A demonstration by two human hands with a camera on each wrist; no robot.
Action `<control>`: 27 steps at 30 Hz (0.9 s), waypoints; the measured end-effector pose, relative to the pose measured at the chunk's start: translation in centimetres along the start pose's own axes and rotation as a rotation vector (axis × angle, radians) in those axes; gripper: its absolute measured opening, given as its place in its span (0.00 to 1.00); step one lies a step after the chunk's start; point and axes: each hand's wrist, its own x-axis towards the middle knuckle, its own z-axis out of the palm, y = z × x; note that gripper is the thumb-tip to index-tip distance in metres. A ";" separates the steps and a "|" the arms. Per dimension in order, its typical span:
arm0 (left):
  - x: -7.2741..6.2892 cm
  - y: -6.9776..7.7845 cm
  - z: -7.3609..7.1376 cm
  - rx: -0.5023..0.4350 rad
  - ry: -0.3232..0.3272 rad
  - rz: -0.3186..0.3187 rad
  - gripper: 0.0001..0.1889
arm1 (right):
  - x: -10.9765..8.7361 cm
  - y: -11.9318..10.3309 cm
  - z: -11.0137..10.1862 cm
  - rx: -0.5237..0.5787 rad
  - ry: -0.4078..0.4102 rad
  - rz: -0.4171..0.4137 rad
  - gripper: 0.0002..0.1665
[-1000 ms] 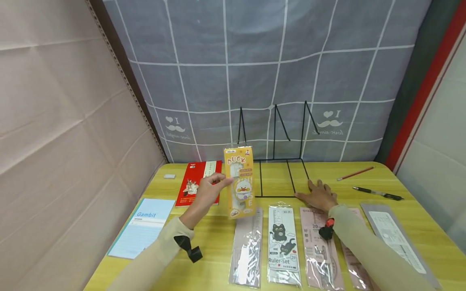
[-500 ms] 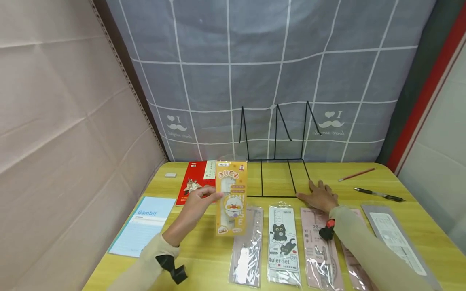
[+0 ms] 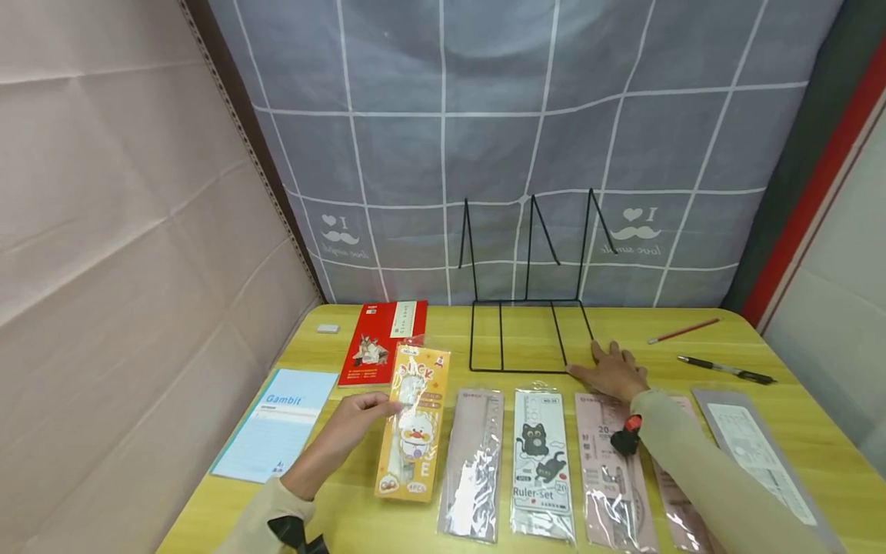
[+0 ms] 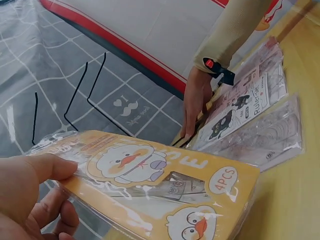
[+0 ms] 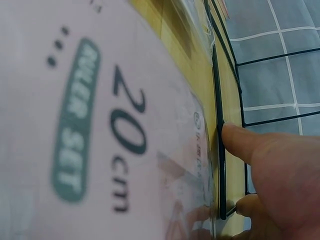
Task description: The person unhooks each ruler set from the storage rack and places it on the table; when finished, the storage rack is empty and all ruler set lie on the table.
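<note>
My left hand (image 3: pixel 346 433) pinches the left edge of a yellow duck-print ruler set (image 3: pixel 414 431) in clear wrap, thumb on the front in the left wrist view. This pack is held tilted over the table, left of a pale pink ruler set (image 3: pixel 474 462). With spread fingers, my right hand (image 3: pixel 612 373) rests at the front right corner of a black wire rack (image 3: pixel 521 372); its thumb touches the wire in the right wrist view. A cat-print ruler set (image 3: pixel 542 462) and a pink ruler set (image 3: pixel 604 438) lie in front, the latter partly under the right forearm.
A red booklet (image 3: pixel 370 350), a Gambit notebook (image 3: pixel 284 419) and an eraser (image 3: pixel 328 328) lie at left. On the right are a pencil (image 3: pixel 684 331), a pen (image 3: pixel 727 369) and a grey ruler pack (image 3: pixel 761 462). The rack's thin upright prongs (image 3: pixel 530 246) stand before a grey curtain.
My left hand has brought the duck-print ruler set down and left, away from the rack, uncovering the pale pink pack and the rack's left side. My right hand stays at the rack corner.
</note>
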 end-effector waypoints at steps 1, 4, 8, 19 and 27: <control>-0.1 -0.5 -0.1 0.008 -0.004 -0.013 0.21 | 0.0 0.1 0.1 0.001 -0.001 -0.001 0.62; -0.2 -2.1 -0.5 0.011 -0.021 -0.052 0.21 | 0.0 0.1 0.1 0.006 -0.001 0.002 0.62; -0.2 -4.0 -0.7 0.039 -0.026 -0.067 0.21 | 0.0 0.1 0.1 -0.002 0.009 -0.001 0.62; -0.6 -6.2 -0.6 0.182 0.002 0.023 0.15 | 0.1 0.3 0.2 -0.008 0.003 -0.016 0.62; -0.9 -6.8 -0.1 0.315 0.046 0.081 0.12 | 0.1 0.3 0.2 -0.001 0.007 -0.014 0.62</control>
